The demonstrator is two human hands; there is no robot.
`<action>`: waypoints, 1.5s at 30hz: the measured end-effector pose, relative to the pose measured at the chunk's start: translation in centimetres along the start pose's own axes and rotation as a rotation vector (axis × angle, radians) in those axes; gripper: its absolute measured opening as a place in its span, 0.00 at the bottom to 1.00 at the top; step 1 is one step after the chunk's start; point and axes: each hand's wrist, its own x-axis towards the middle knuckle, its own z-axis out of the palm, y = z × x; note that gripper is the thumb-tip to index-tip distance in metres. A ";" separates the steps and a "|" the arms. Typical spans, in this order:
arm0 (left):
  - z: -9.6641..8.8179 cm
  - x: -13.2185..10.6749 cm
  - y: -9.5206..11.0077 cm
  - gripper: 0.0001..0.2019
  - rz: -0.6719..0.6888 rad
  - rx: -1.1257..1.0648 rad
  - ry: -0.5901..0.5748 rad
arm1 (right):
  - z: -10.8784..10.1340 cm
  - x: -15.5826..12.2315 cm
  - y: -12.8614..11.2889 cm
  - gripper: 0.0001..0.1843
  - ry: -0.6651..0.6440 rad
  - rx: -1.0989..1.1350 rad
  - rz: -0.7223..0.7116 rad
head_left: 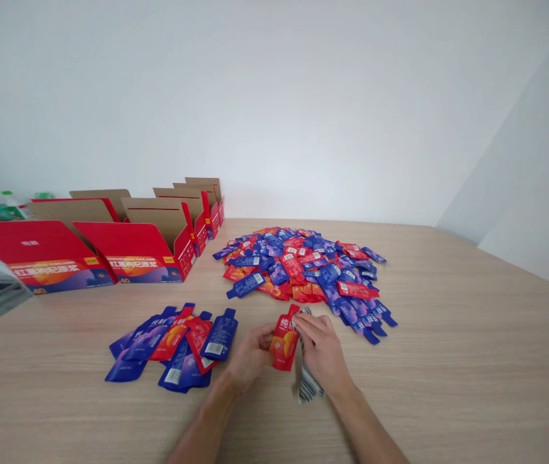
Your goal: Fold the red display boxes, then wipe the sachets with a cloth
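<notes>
Red pouch (283, 351): held at near middle, just nearer than the mixed pile (298, 261).
Axis: run near-far, top tipped slightly right; spout pointed far.
Left hand (251, 356): fingers closed, pouch's left edge gripped.
Right hand (321, 351): fingertips pinched at pouch's upper right, striped cloth (308, 385) also gripped.
Table (448, 386): pale wood grain; loose pouches (173, 345) laid left, open boxes (127, 243) lined up far left.
Room: white wall (303, 109) seen at far side.

Flat narrow-necked red pouch (283, 351) was printed orange and white, striped fabric cloth (308, 385) ran grey and white, open cardboard boxes (127, 245) were red and blue outside, brown inside
</notes>
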 end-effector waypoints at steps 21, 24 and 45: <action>1.5 0.5 0.0 0.21 0.077 -0.410 0.277 | 1.8 -1.1 -4.0 0.19 -0.060 0.157 -0.020; 1.0 0.6 -0.5 0.24 0.095 -0.395 0.325 | 1.2 -0.8 -5.2 0.20 -0.245 0.150 -0.113; 0.7 0.8 -2.0 0.17 0.032 -0.320 0.313 | 0.6 0.0 -4.6 0.17 -0.233 0.096 0.002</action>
